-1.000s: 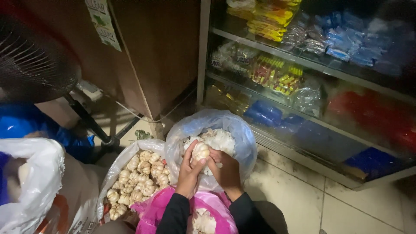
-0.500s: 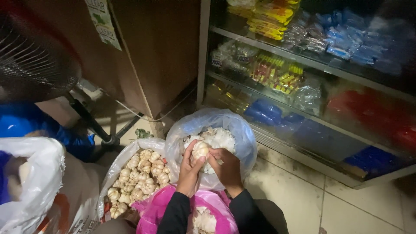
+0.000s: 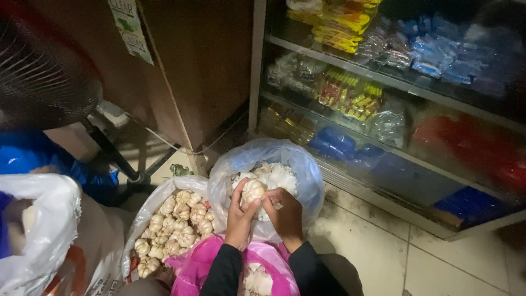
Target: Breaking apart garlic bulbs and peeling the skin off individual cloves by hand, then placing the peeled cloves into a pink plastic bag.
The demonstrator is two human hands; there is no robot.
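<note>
Both my hands hold one garlic bulb (image 3: pixel 253 189) over a clear plastic bag (image 3: pixel 307 170) that has white papery garlic skins (image 3: pixel 278 175) inside. My left hand (image 3: pixel 238 219) cups the bulb from below and the left. My right hand (image 3: pixel 285 212) pinches its right side with the fingertips. To the left a second clear bag (image 3: pixel 143 212) is full of whole garlic bulbs (image 3: pixel 178 222). A pink plastic bag (image 3: pixel 194 263) lies under my forearms, with pale garlic (image 3: pixel 257 279) showing in it.
A glass-fronted shelf cabinet (image 3: pixel 383 87) with packaged goods stands at the right. A brown cabinet (image 3: pixel 203 60) is ahead. A fan (image 3: pixel 38 66) on a black stand (image 3: pixel 118 159) is at the left, above a blue bag (image 3: pixel 33 159) and a white bag (image 3: pixel 38 225). The floor (image 3: pixel 427 257) is tiled.
The bulb has turned slightly between my fingers; both hands stay over the clear bag in nearly the same place.
</note>
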